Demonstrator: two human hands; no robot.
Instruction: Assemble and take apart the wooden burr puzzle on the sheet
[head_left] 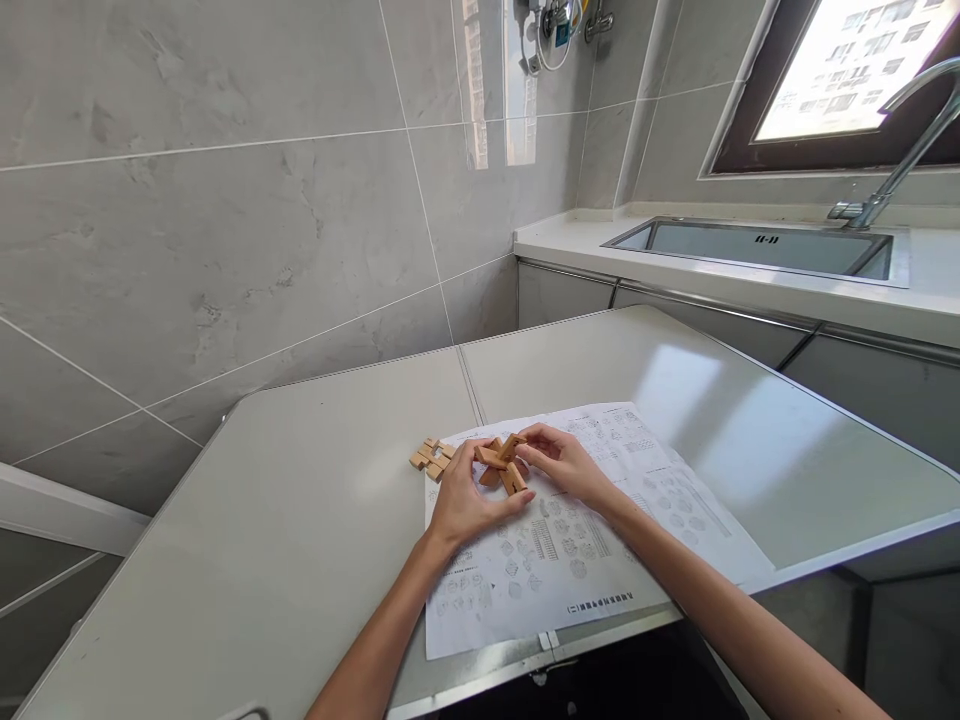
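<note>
A partly joined wooden burr puzzle, made of crossed notched sticks, is held just above the printed sheet. My left hand curves round its left and near side, the thumb against the near stick. From the right, my right hand pinches the upper end of a slanting stick of the puzzle. Several loose notched wooden pieces lie just left of my left hand, at the sheet's edge. The printed diagram sheet lies beneath both hands, covered with small line drawings of puzzle shapes.
The pale folding table has a seam across it and stands close to a grey tiled wall. Behind on the right is a white counter with a sink and a curved tap, below a window.
</note>
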